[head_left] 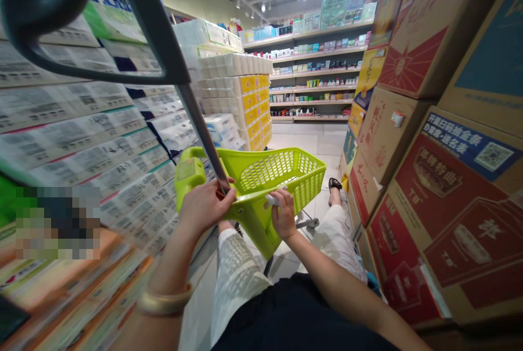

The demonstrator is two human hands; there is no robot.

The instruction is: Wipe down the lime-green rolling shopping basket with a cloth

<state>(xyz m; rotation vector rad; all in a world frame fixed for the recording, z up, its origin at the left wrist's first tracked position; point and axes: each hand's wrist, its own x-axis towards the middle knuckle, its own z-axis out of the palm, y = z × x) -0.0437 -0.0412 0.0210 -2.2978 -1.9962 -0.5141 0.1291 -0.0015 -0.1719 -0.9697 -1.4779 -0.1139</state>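
In front of me stands a lime-green shopping cart (pixel 281 168) with a perforated basket, tilted in view. A grey metal pole (pixel 200 125) rises from its near end to a dark grey looped handle (pixel 159 24) at upper left. My left hand (pixel 206 204) is closed around the foot of the pole, where it meets the basket; some of its fingers are hidden behind. Against the near rim, my right hand (pixel 284 215) is closed on a small white wad (pixel 272 198), which looks like tissue or cloth. Nothing shows inside the visible part of the basket.
Stacked cardboard cartons (pixel 408 176) rise close on the right. Wrapped white packs (pixel 81 106) are piled on the left, with yellow-and-white packs (pixel 249 103) beyond. Shelves of small goods (pixel 318 67) line the back. Tiled floor (pixel 302 141) runs between.
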